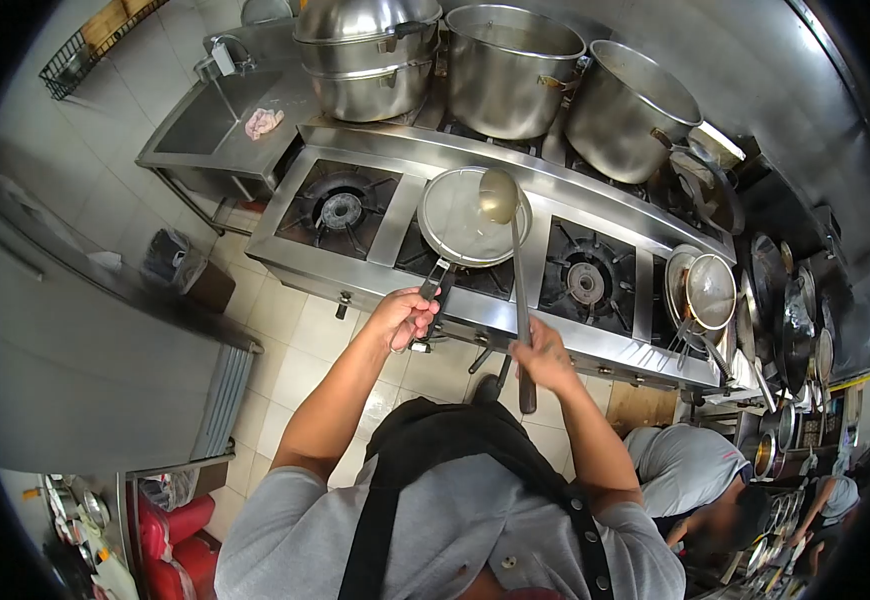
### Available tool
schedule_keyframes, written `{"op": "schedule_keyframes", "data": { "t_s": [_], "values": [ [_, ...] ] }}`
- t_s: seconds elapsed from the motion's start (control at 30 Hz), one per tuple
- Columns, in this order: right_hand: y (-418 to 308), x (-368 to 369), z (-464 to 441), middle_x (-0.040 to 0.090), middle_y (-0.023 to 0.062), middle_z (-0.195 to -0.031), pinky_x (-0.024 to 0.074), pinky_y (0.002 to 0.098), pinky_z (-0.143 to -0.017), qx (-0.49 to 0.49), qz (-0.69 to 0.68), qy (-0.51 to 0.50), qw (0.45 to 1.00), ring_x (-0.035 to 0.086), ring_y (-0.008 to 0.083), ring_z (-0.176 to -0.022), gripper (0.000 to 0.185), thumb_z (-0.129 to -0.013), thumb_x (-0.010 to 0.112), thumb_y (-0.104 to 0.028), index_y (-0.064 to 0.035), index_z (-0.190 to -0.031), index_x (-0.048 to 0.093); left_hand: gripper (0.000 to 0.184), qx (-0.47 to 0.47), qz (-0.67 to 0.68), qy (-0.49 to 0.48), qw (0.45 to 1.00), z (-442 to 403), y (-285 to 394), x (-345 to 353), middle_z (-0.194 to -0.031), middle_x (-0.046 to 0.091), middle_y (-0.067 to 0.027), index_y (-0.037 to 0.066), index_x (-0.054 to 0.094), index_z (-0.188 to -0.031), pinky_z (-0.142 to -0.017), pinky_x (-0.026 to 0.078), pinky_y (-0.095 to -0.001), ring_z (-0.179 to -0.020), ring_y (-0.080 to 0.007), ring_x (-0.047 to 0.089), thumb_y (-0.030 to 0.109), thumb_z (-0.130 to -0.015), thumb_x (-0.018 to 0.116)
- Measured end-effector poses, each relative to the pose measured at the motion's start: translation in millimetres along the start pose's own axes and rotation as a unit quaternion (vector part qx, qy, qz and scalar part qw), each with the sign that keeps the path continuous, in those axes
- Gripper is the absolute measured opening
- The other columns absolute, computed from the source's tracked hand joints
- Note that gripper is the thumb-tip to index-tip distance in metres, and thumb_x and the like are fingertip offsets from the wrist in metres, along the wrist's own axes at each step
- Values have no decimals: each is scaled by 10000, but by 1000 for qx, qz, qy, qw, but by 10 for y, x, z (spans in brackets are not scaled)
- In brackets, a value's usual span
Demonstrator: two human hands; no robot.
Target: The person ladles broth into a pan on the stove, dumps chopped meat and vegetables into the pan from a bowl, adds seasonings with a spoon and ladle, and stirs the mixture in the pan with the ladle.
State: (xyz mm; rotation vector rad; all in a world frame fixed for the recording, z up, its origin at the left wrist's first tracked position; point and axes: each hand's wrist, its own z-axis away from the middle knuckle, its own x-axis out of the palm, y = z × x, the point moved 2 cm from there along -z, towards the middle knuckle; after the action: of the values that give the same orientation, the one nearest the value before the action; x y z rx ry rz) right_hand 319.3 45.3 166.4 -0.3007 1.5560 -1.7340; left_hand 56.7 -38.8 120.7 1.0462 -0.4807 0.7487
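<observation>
My left hand [407, 318] is closed around the dark handle of a round, fine-mesh strainer [447, 210]. The strainer lies over the middle burner of the stove, and what sits beneath it is mostly hidden. In my right hand [545, 356], slightly blurred, is the long handle of a metal ladle [498, 196]. The ladle's bowl is at the right side of the strainer, over its mesh; whether they touch I cannot tell.
Bare burners [341, 210] flank the middle one. Behind stand large steel pots [510, 80]. More strainers [711, 292] rest at the stove's right end. A sink [205, 120] with a pink cloth [264, 123] is at left. Another person [690, 465] bends at lower right.
</observation>
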Motion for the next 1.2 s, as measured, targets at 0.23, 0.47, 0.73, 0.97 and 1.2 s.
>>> {"op": "schedule_keyframes", "data": {
  "t_s": [0.23,0.47,0.73,0.97,1.2],
  "values": [
    [164,-540,242,551,70,-697,446,296,-455,51,-28,-14,998,515,125,-511,513,-764,584,-37,-11,-1260,454,229,-9,18,13,1000,-113,-45,176,-770,564,-51,40,500,-1009,-410,365,-258,-495,-96,457,20,-782,480],
    [-739,-2024,-33,538,45,-572,333,221,-286,-108,-347,13,931,447,114,-331,470,-736,543,-55,51,-1190,489,290,9,3,4,1000,-176,-96,323,-794,575,-51,23,510,-1096,-405,386,-259,-492,-95,464,40,-809,475],
    [-1810,-3746,-1405,539,70,-562,358,285,-363,-99,3,208,973,462,165,-365,122,-706,590,-104,11,-743,606,412,34,24,10,999,-246,-136,527,-815,576,-45,5,476,-1205,-389,394,-237,-491,-90,455,41,-797,515],
    [-1747,-4278,-2657,561,80,-564,369,327,-381,64,122,204,969,497,182,-429,135,-700,601,-133,-39,-610,565,335,54,16,42,998,-208,-132,659,-779,582,-60,10,513,-1114,-398,370,-254,-478,-100,454,28,-780,505],
    [-1639,-4647,-2901,545,45,-569,312,161,-293,59,-443,68,892,496,82,-405,242,-769,581,-100,54,-938,503,332,55,20,65,996,-170,-146,612,-763,593,-60,9,514,-1101,-404,360,-253,-476,-110,448,21,-769,514]
  ]
}}
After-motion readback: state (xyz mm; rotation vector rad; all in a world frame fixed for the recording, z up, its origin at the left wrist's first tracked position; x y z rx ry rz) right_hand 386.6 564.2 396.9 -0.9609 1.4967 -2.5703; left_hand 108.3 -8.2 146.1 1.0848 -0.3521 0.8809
